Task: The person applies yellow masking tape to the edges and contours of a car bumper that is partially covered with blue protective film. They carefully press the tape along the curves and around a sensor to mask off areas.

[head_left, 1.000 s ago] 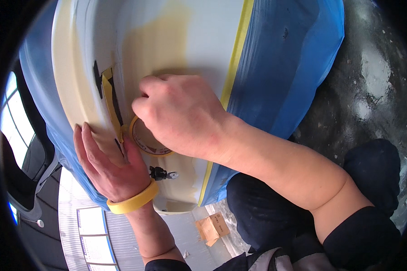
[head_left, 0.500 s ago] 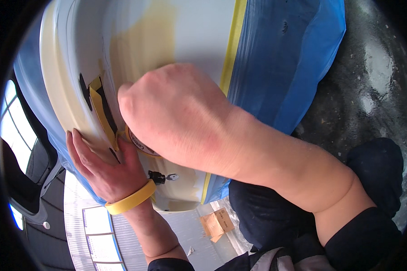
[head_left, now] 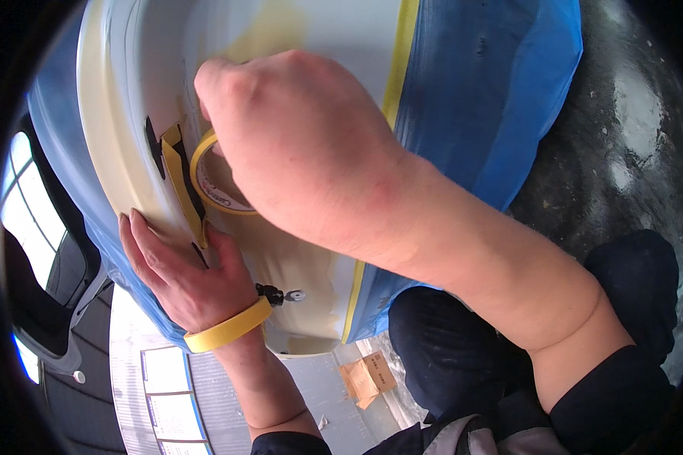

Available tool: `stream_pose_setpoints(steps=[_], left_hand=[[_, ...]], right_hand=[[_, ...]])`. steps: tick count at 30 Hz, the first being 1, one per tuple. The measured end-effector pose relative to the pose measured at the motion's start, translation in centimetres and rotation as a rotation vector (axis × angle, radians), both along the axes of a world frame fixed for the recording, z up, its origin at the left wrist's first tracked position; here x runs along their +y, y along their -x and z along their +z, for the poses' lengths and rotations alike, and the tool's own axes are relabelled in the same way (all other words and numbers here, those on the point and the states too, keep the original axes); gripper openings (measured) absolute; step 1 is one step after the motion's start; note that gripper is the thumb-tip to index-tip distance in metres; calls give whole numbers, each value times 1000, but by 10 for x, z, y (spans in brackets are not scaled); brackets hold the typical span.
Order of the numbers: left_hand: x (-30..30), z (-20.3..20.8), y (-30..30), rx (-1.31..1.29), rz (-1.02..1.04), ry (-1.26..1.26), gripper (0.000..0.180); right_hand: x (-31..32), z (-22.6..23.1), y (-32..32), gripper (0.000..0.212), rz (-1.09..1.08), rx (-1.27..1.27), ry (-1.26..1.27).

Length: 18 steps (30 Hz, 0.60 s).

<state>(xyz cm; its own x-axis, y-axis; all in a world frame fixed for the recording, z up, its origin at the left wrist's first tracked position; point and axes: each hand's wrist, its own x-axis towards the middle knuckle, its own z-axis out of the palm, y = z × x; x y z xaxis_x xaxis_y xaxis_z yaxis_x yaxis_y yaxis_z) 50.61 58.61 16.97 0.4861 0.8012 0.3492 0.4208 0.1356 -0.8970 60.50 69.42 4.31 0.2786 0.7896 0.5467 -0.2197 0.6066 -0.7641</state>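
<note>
A car body panel (head_left: 307,265) in white and cream primer curves in front of me. My left hand (head_left: 193,273) lies on its left edge, fingers stretched out and thumb apart, near the lower end of a yellow masking tape strip (head_left: 180,182). That strip runs along a dark slot in the panel. A yellow tape ring (head_left: 231,327) circles my left wrist. My right hand (head_left: 296,136) is closed over the panel, back of the hand up, and holds a roll of masking tape (head_left: 203,182). Most of its fingertips are hidden; one shows inside the roll.
Blue plastic sheeting (head_left: 470,114) covers the right side behind a yellow tape line (head_left: 402,64). Below my left hand a black fitting (head_left: 269,294) sticks out of the panel. A cardboard box (head_left: 368,379) lies on the floor. A dark vehicle opening (head_left: 42,303) is at far left.
My right hand has moved farther up the panel, and more of the tape roll shows beneath it. My left hand stays on the edge. The whole view has shifted slightly.
</note>
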Motion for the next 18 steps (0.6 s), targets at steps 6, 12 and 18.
stream_pose_setpoints(steps=[6,12,18], left_hand=[[2,0,-3,-20,-17,-13,77],[4,0,-6,16,-9,-49,76],[8,0,-9,32,9,-60,78]], right_hand=[[-1,2,8,14,42,102,40],[1,0,8,14,59,140,8],[5,-2,6,12,80,172,-31]])
